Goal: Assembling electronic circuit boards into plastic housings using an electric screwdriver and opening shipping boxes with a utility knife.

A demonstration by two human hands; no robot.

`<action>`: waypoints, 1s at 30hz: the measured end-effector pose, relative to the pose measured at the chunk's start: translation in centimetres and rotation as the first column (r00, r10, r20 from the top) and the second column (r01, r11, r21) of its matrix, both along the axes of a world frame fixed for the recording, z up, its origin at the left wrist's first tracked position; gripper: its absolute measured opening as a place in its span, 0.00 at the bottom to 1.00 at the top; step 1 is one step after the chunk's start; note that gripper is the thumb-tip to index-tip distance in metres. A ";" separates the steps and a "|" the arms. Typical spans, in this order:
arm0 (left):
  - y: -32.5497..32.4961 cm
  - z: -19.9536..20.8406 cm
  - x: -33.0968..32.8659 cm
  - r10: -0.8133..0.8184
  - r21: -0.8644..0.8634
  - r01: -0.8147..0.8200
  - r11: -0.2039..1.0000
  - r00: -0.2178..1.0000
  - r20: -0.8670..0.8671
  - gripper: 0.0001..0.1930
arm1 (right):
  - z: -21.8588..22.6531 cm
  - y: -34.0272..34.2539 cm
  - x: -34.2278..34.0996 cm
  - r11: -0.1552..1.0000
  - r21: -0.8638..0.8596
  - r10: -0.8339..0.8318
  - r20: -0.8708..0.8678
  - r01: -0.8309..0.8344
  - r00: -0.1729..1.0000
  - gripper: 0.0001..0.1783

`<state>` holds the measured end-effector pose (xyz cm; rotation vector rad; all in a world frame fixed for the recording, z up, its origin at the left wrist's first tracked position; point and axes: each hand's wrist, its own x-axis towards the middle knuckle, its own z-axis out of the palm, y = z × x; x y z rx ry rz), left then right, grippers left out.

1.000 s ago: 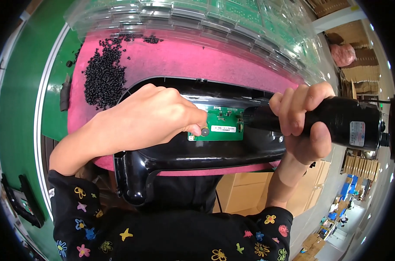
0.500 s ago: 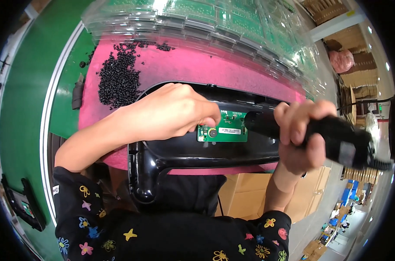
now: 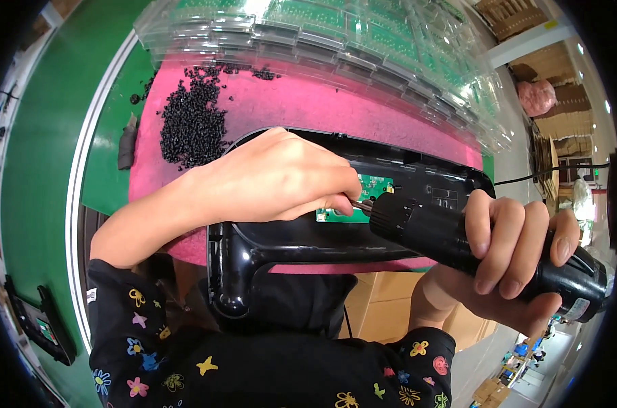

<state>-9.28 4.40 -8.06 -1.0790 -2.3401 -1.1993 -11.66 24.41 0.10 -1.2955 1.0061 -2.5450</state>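
My right hand (image 3: 519,251) is wrapped round a black electric screwdriver (image 3: 427,230), which lies almost level with its bit toward the left. The bit reaches the pinched fingertips of my left hand (image 3: 288,178); whatever they hold there is too small and hidden to name. Under the fingers and the bit is a green circuit board (image 3: 376,183), partly covered by them. It sits inside a glossy black plastic housing (image 3: 308,253) with a curved arm at its left end.
A heap of small black screws (image 3: 193,122) lies on the pink mat (image 3: 274,102). Clear plastic trays (image 3: 336,51) with green boards are stacked at the back. A dark wrapped roll (image 3: 127,143) lies left. Another black housing (image 3: 40,323) is at far left; cardboard (image 3: 383,299) stands below.
The screwdriver has swung from above the board's right side to level, its bit now at my left fingertips. My right hand has moved right and down; the left has shifted slightly right.
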 end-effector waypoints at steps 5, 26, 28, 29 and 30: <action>-0.2 -0.1 0.2 0.056 -0.014 -0.056 0.998 0.998 0.004 0.09 | -0.4 -0.5 -0.2 1.000 -0.006 -0.013 0.009 0.013 1.000 0.18; -0.4 0.4 0.5 0.373 -0.080 -0.364 0.928 0.903 0.212 0.11 | -2.2 -2.7 -1.1 0.865 0.458 -0.245 0.026 0.206 0.969 0.18; -0.5 0.8 0.7 0.382 -0.121 -0.362 0.924 0.888 0.257 0.12 | -2.4 -3.0 -1.6 0.870 0.463 -0.210 0.028 0.173 0.977 0.18; -0.5 1.0 0.7 0.388 -0.162 -0.354 0.921 0.872 0.298 0.13 | -2.4 -3.0 -1.7 0.873 0.465 -0.180 0.029 0.146 0.983 0.18; -0.4 0.9 0.7 0.389 -0.160 -0.356 0.921 0.871 0.300 0.13 | -2.4 -3.1 -1.8 0.873 0.467 -0.177 0.029 0.143 0.984 0.18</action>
